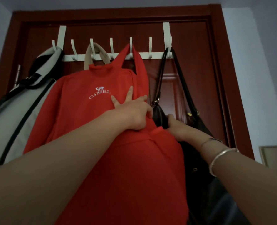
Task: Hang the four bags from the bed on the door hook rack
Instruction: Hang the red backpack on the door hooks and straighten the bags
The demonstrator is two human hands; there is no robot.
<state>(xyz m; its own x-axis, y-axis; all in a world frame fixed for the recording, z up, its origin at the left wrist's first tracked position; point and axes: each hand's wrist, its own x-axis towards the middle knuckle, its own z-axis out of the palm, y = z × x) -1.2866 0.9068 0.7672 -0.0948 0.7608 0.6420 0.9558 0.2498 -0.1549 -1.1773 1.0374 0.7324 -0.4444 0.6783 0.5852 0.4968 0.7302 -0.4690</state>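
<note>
A white hook rack (152, 55) hangs over the top of a dark red door (191, 75). Four bags hang from it: a grey and black bag (21, 114) on the far left hook, a beige bag's handles (102, 53) on the third hook, a red bag (94, 127) printed CAMEL in the middle, and a black leather bag (199, 159) on the far right hook. My left hand (133, 109) lies flat with spread fingers on the red bag. My right hand (176, 127) grips the black bag's upper edge beside the red one.
The door frame (222, 62) runs down the right side with a pale wall (256, 70) beyond it. A light switch plate (274, 156) sits low on that wall. A metal hinge (17, 75) shows at the door's left edge.
</note>
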